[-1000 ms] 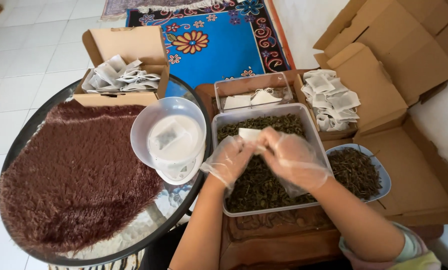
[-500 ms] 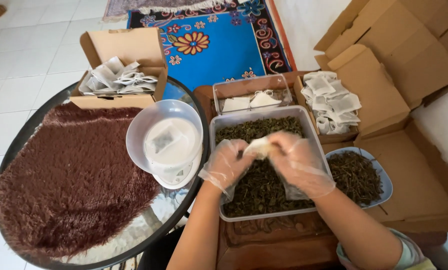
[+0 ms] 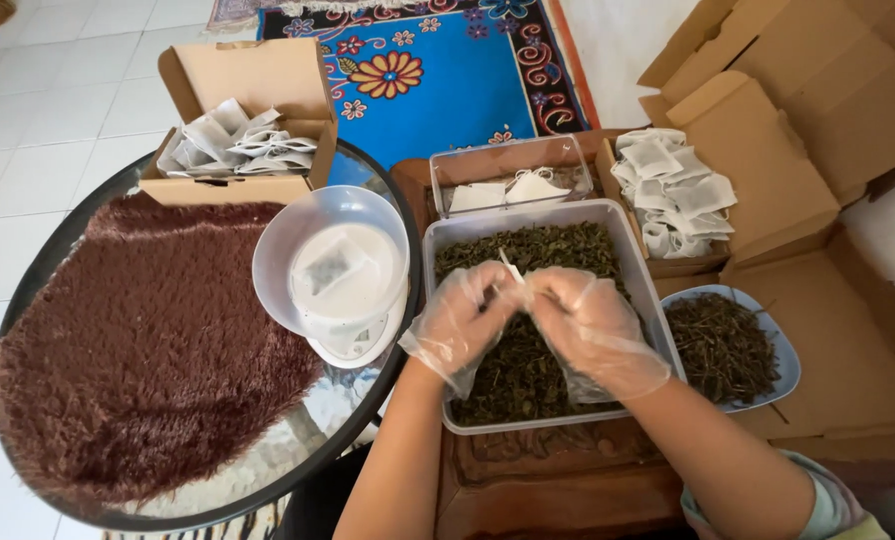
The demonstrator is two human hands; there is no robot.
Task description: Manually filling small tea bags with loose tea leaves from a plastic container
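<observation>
Both hands wear loose clear plastic gloves and meet over a clear plastic tub (image 3: 644,268) filled with dried green leaves. My left hand (image 3: 460,318) and my right hand (image 3: 583,318) pinch one small white tea bag (image 3: 516,275) between their fingertips, held edge-on above the leaves. Left of the tub a clear bowl (image 3: 288,250) sits on a white scale and holds one filled bag.
A brown shaggy mat (image 3: 138,350) covers a round glass table. A cardboard box (image 3: 238,150) of filled bags stands behind the bowl. A smaller clear tub (image 3: 508,165), a box of empty bags (image 3: 673,190), a blue plate of dark twigs (image 3: 728,345) and open cartons lie at right.
The tea bag went from flat, to bunched between the fingers, to held edge-on. Both hands stayed over the tub. The camera shifted slightly.
</observation>
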